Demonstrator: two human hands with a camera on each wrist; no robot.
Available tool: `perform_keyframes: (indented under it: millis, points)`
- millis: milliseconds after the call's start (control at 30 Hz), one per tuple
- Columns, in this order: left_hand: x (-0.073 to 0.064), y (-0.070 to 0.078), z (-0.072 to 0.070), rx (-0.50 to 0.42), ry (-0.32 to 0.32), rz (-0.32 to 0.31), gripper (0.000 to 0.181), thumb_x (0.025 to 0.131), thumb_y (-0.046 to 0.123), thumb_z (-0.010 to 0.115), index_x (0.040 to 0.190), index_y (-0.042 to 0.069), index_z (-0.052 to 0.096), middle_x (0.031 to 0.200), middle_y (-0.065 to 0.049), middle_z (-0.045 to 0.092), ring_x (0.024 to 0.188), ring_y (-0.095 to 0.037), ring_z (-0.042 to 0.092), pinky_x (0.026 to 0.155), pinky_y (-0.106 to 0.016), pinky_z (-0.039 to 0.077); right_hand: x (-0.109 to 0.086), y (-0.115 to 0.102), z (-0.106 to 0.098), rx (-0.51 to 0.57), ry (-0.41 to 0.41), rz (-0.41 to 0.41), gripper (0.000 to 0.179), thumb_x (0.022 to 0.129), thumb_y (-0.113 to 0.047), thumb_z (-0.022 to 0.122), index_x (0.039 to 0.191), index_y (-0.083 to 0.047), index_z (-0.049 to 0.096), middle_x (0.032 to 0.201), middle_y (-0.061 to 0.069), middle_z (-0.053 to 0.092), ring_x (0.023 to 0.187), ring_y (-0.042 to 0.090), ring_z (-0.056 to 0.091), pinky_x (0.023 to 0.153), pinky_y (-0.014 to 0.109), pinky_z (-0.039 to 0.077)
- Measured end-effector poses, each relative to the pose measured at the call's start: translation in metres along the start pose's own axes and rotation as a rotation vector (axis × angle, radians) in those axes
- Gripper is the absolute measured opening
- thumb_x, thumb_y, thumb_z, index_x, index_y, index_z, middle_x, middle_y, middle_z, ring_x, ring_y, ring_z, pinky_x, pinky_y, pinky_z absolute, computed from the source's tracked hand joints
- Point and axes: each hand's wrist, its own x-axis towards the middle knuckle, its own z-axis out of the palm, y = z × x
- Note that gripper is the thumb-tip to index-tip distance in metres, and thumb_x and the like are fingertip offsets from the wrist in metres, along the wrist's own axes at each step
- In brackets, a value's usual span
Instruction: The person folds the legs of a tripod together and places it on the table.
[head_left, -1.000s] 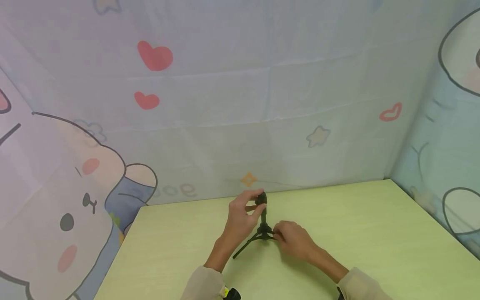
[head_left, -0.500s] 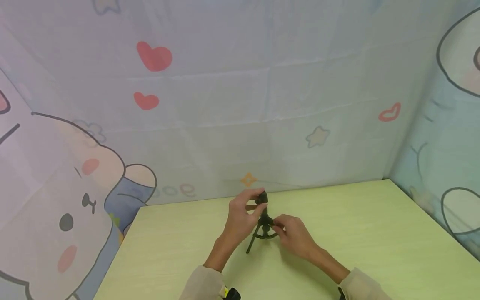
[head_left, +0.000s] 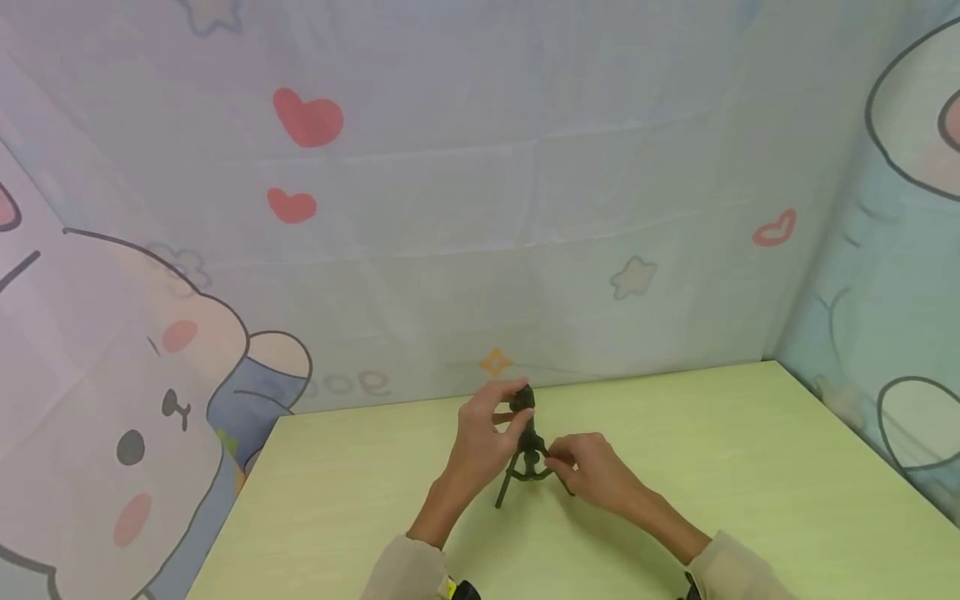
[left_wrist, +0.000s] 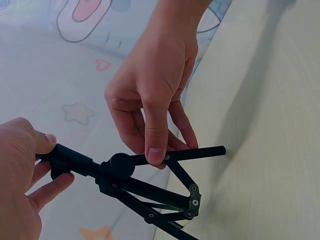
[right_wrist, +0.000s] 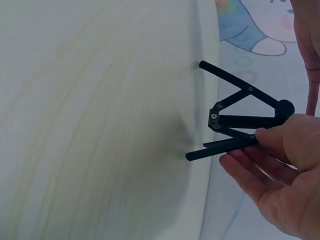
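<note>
A small black tripod [head_left: 531,467] stands upright over the pale yellow table, its legs partly spread and braced to the centre post. With thumb and fingers my left hand [head_left: 483,425] holds its top. My right hand [head_left: 596,471] pinches one leg partway down, as the left wrist view shows, where the right hand [left_wrist: 155,95] comes from above and the leg's end juts past the fingers. In the right wrist view the tripod [right_wrist: 245,121] has its legs pointing at the table, and the right hand [right_wrist: 280,175] grips the lower leg.
The pale yellow table [head_left: 360,500] reaches back to a cloth backdrop [head_left: 450,208] printed with hearts, stars and cartoon animals. The cloth also rises along the left and right sides. A dark wrist device [head_left: 467,590] shows below the left sleeve.
The tripod's legs have swung down from a wide spread to a narrower, steeper one. My right hand has shifted slightly along with its leg; the left hand stays at the top.
</note>
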Motion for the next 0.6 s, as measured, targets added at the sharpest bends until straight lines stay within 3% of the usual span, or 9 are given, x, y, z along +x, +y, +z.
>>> perform_keyframes:
  millis: [200,400,600]
  points:
    - [0.000,-0.001,0.000,-0.006,0.003,0.006,0.040,0.091,-0.005,0.077,0.129,0.003,0.067,0.115,-0.012,0.069,0.102,-0.024,0.070,0.076,-0.024,0.062,-0.001,0.001,0.005,-0.013,0.044,0.032,0.009,0.095,0.001,0.071,0.090,-0.003,0.078,0.082,0.003,0.075,0.065,0.002,0.062,0.055,0.022,0.053]
    - [0.000,-0.003,-0.002,-0.008,-0.002,0.005,0.039,0.092,-0.005,0.076,0.129,0.004,0.067,0.116,-0.012,0.069,0.102,-0.024,0.071,0.076,-0.024,0.062,-0.004,0.003,0.014,-0.008,0.106,0.050,0.010,0.094,0.002,0.072,0.091,-0.002,0.080,0.086,0.004,0.077,0.071,0.006,0.065,0.060,0.022,0.054]
    - [-0.001,-0.003,-0.002,-0.001,0.010,0.034,0.038,0.091,-0.005,0.076,0.127,0.003,0.067,0.115,-0.012,0.069,0.100,-0.025,0.071,0.075,-0.027,0.063,-0.004,0.005,0.019,0.055,0.169,0.035,0.010,0.094,0.005,0.072,0.097,0.001,0.081,0.084,0.007,0.076,0.066,0.006,0.064,0.057,0.022,0.056]
